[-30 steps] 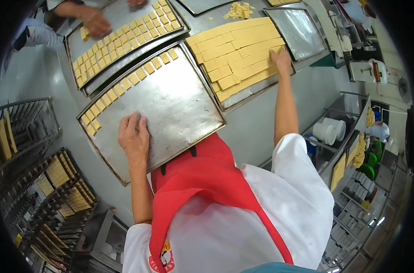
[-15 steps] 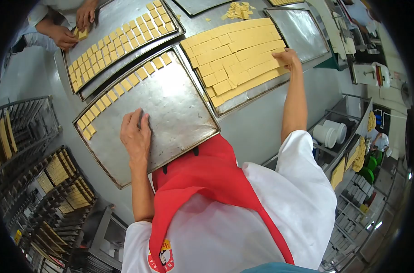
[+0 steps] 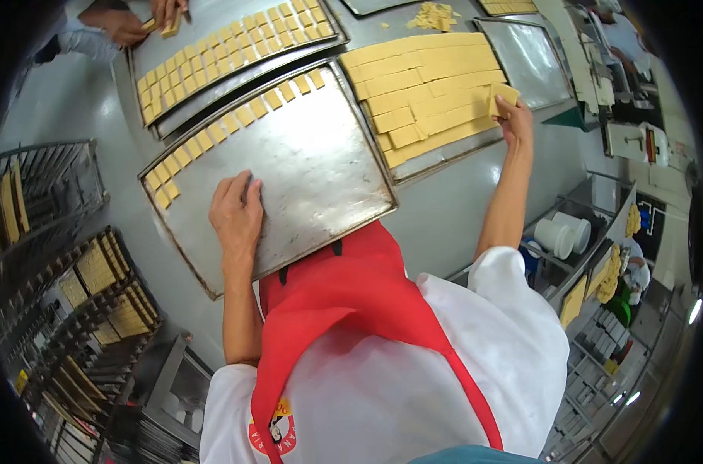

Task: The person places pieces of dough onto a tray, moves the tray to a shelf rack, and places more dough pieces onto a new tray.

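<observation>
My right hand (image 3: 516, 122) pinches a flat strip of yellow dough (image 3: 504, 96), lifted at the right end of a large cut dough sheet (image 3: 421, 85). That sheet lies in overlapping cut strips on a metal tray (image 3: 452, 161). On the nearer baking tray (image 3: 313, 166) rests my left hand (image 3: 237, 213), its fingers apart and nothing in them. Small dough rectangles (image 3: 245, 116) line that tray's far edge, with a few more in its left corner.
Across the table, another person's hands (image 3: 125, 27) handle dough pieces beside a tray with rows of cut dough (image 3: 235, 50). Dough scraps (image 3: 435, 15) sit behind the sheet. Racks of trays (image 3: 112, 286) stand at left; white buckets (image 3: 556, 236) sit on a right-hand shelf.
My right hand has raised a dough strip off the sheet's right end. My left hand stays on the tray. The view has shifted slightly, and the other person's hands have moved.
</observation>
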`<control>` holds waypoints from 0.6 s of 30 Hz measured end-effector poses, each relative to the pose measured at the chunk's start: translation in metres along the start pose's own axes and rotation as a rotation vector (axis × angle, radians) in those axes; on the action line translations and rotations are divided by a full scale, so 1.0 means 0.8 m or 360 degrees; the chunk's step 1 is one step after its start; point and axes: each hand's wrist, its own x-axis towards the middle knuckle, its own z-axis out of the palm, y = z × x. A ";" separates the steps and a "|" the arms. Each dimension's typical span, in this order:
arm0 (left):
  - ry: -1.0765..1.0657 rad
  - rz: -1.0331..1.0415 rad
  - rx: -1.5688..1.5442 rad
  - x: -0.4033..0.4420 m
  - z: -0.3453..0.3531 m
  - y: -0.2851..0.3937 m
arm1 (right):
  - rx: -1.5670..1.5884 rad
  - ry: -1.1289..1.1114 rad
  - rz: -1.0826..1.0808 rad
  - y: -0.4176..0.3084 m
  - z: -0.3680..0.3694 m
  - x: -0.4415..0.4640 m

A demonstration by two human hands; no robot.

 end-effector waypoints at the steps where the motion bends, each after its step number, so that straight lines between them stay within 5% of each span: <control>1: 0.0009 -0.0014 -0.0025 -0.001 -0.005 -0.004 | 0.0003 -0.0026 0.0011 -0.008 0.029 -0.032; 3: 0.0029 -0.0050 -0.0026 -0.001 -0.015 -0.010 | -0.0195 -0.0691 -0.0133 -0.020 0.096 -0.102; 8: 0.0137 0.0018 -0.0093 -0.006 -0.043 -0.035 | -0.0975 -0.1546 0.0034 -0.019 0.256 -0.239; 11: 0.0098 -0.0031 -0.0100 -0.012 -0.062 -0.044 | -0.0828 -0.1577 -0.0117 -0.001 0.299 -0.281; 13: 0.0049 -0.0100 -0.0149 -0.017 -0.071 -0.048 | -0.0307 -0.1405 -0.0034 0.002 0.329 -0.307; 16: -0.0196 -0.0301 -0.0581 -0.024 -0.071 -0.047 | 0.0053 -0.1383 0.0183 0.010 0.383 -0.347; 18: -0.0260 -0.0453 -0.1310 -0.029 -0.061 -0.048 | 0.0138 -0.1393 0.0230 0.017 0.415 -0.373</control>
